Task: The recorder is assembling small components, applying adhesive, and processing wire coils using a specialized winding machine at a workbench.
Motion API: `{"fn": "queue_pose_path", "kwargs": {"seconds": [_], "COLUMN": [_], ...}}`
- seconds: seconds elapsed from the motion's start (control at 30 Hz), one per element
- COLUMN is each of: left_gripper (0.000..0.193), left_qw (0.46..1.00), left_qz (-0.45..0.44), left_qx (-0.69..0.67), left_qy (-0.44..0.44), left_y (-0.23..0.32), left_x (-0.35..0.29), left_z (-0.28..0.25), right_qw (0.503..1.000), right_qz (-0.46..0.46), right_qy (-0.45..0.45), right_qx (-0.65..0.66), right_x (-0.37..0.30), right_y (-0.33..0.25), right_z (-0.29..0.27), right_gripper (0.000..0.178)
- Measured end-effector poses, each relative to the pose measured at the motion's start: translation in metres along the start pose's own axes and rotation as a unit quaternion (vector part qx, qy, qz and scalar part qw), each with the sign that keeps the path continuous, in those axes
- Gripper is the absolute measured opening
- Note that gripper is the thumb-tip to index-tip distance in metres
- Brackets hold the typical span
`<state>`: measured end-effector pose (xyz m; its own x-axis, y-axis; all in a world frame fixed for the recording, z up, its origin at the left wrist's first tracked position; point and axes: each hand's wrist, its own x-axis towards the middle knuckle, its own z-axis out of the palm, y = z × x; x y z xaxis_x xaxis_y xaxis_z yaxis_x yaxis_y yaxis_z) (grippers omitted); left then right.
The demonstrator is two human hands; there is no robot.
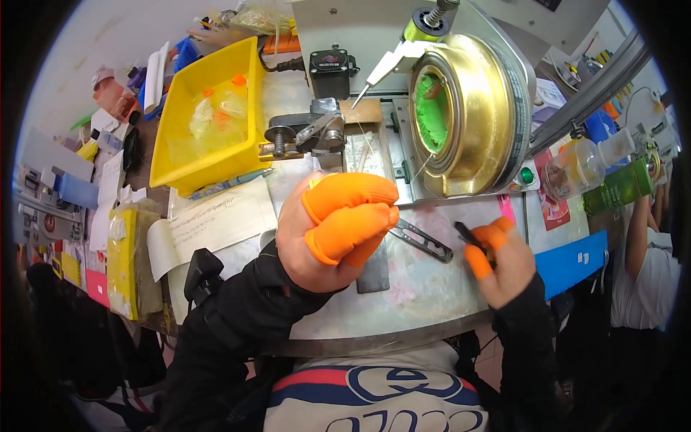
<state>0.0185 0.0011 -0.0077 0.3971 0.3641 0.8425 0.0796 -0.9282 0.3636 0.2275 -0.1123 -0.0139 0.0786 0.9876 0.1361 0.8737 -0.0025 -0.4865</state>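
Note:
My left hand [338, 234], with orange finger covers, is raised over the middle of the table, its fingers curled closed. What it grips, if anything, is hidden. A slotted metal tool [425, 242] extends beside its fingertips; I cannot tell whether the hand touches it. Under that hand lies a dark flat bar [373, 275]. To the right, my right hand [507, 265], also in orange finger covers, pinches a small black object [466, 234] of unclear kind. Beyond both hands stands a machine with a gold ring-shaped drum [486, 115], bright green inside. A thin strand hangs near it.
A yellow bin [209, 122] holding small bags and orange bits stands at the left. Near it are a pen [229, 183] and an open notebook [216, 223]. A metal clamp-like fixture [309, 133] juts out ahead. A blue sheet [572, 265] and clear bottle [572, 169] are at right.

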Motion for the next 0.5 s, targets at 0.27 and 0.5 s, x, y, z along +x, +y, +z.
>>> {"fn": "queue_pose_path", "kwargs": {"seconds": [0.27,0.5], "left_gripper": [0.035,0.034], "left_qw": [0.999,0.999], "left_qz": [-0.003,-0.006], "left_qx": [0.036,0.029], "left_qy": [-0.018,-0.011], "left_y": [0.001,0.004], "left_x": [0.0,-0.002], "left_z": [-0.004,-0.005], "right_qw": [0.878,0.894], "right_qz": [0.14,-0.003], "right_qy": [0.072,0.162], "right_qx": [0.452,0.418], "right_x": [-0.025,-0.021], "right_y": [-0.009,-0.027], "right_z": [0.003,-0.016], "right_gripper": [0.018,0.025]}}
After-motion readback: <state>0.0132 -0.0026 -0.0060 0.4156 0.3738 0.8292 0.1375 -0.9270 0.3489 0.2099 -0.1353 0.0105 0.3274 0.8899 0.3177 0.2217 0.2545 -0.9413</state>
